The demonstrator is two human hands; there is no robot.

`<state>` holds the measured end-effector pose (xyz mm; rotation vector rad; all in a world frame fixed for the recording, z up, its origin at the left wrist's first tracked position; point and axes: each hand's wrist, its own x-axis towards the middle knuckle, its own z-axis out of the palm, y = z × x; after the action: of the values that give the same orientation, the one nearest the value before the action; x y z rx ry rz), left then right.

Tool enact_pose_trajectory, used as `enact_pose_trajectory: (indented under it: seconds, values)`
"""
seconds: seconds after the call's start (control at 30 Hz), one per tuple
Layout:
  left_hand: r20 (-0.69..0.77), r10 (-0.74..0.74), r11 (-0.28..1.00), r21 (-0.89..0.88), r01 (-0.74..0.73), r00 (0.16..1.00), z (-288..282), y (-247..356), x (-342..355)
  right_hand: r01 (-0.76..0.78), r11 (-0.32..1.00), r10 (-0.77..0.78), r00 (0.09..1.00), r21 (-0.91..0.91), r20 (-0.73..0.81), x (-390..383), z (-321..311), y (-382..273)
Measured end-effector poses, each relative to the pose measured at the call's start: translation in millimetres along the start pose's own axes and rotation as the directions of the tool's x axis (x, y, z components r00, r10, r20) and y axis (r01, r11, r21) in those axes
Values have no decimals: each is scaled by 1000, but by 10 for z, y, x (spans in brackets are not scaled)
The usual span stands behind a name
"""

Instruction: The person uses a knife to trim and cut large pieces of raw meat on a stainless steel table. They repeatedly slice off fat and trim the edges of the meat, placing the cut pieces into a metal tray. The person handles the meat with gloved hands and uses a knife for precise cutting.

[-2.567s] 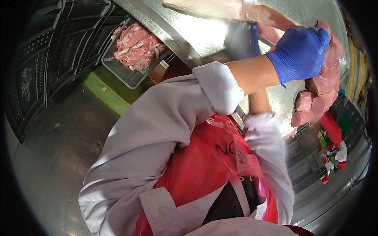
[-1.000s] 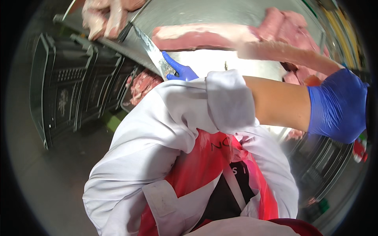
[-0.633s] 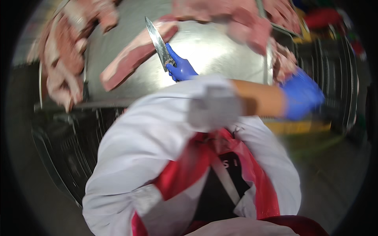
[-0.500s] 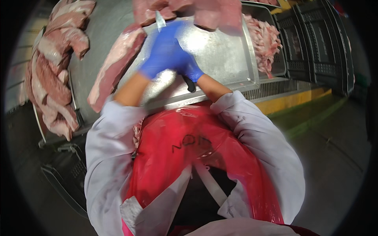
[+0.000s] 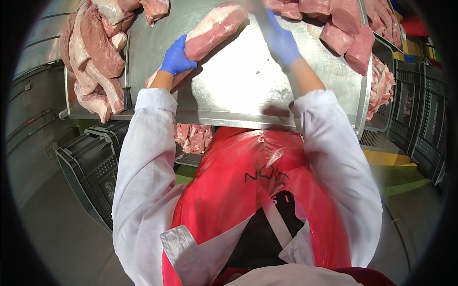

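A long pale-pink strip of meat, like a pork loin [image 5: 214,29], lies slantwise on the metal tray table [image 5: 229,90]. My left hand [image 5: 177,57], in a blue glove, is closed round its nearer part, with the near end showing below the wrist. To the right of the loin my gloved right hand [image 5: 282,42] is smeared by motion. A blurred grey knife [image 5: 258,10] juts from it toward the loin's far end, and its handle is hidden in the fist.
Large untrimmed meat pieces [image 5: 98,47] are piled at the left. Cut pink chunks [image 5: 346,28] lie at the far right, beside a bin of pale trimmings [image 5: 380,88]. Dark crates [image 5: 415,114] stand at the right, another crate [image 5: 90,167] at lower left. More trimmings [image 5: 193,137] sit below the table edge.
My hands, together before, have come apart: the left has gone onto the loin, the right away to the right with the knife. The view has shifted, and the loin sits farther right in it.
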<state>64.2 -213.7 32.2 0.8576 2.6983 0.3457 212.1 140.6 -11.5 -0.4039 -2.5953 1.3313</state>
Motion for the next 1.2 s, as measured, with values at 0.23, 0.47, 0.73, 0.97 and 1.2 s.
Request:
enact_pose_trajectory:
  seconds: [0.23,0.47,0.73,0.97,1.2]
  values:
    - [0,24,1000,12,-24,1000,-8,-115,-91,45,994,-43,999,104,-23,774,299,-160]
    - [6,35,999,27,-35,999,-18,-151,-155,-303,878,216,941,371,259,150,236,-351]
    - [15,65,997,30,-66,998,61,-141,-131,-443,710,333,896,547,293,186,220,-731]
    - [27,130,992,-3,-130,991,28,-49,-242,-479,692,423,875,539,235,-223,392,-687]
    - [48,69,998,5,-69,996,-34,79,-265,-194,932,175,981,307,87,-718,503,-575]
